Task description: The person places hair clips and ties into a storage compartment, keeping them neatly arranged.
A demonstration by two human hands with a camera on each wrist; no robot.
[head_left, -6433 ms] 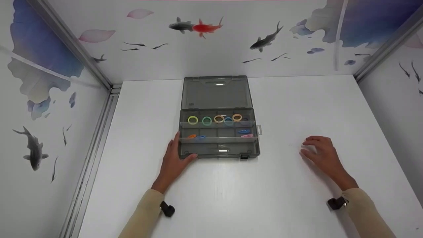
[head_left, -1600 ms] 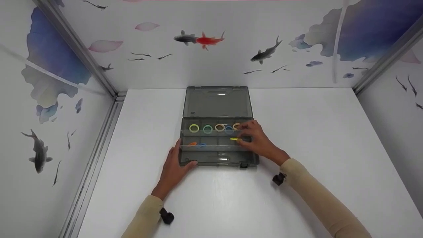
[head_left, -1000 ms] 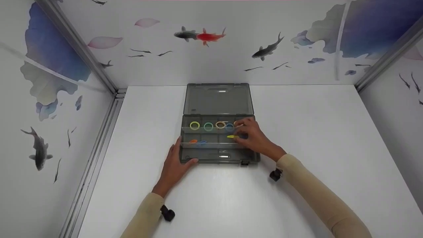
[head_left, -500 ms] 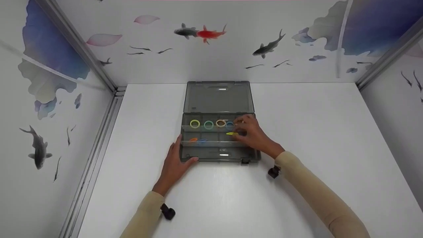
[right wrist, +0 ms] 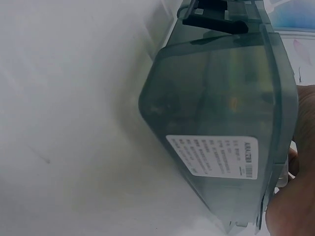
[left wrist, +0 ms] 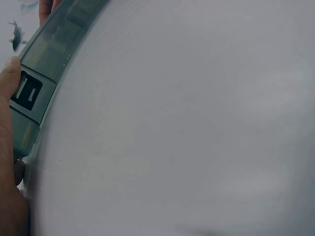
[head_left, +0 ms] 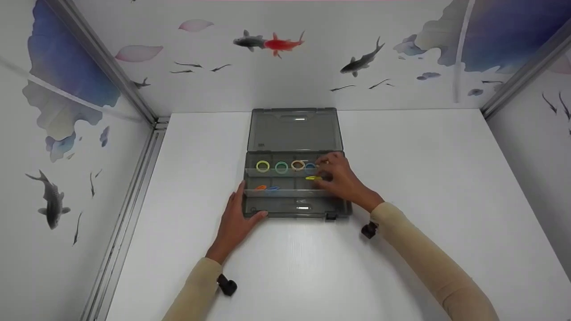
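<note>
A smoky grey compartment box [head_left: 296,206] lies on the white table with its lid [head_left: 295,130] tipped back. My left hand [head_left: 234,223] holds its front left corner, thumb on the front edge and fingers along the side. Over the right part of the box, my right hand [head_left: 341,178] pinches a slim yellow hair clip [head_left: 313,178] above the middle row. Orange [head_left: 261,188] and blue hair clips [head_left: 273,189] lie at that row's left. The back row holds ring-shaped bands: yellow [head_left: 262,166], green [head_left: 281,167], peach [head_left: 298,165] and blue [head_left: 310,168]. My right hand hides the right-hand compartments.
Clear dividers [head_left: 285,193] split the box into rows. A black latch [head_left: 330,216] is on its front edge, and a white label [right wrist: 216,156] shows on it in the right wrist view. Fish-printed walls [head_left: 290,84] enclose the table [head_left: 424,147] at the back and sides.
My right hand has come from the table at the right to over the box and now holds a yellow hair clip. Lately it shifted slightly left. My left hand stays at the corner.
</note>
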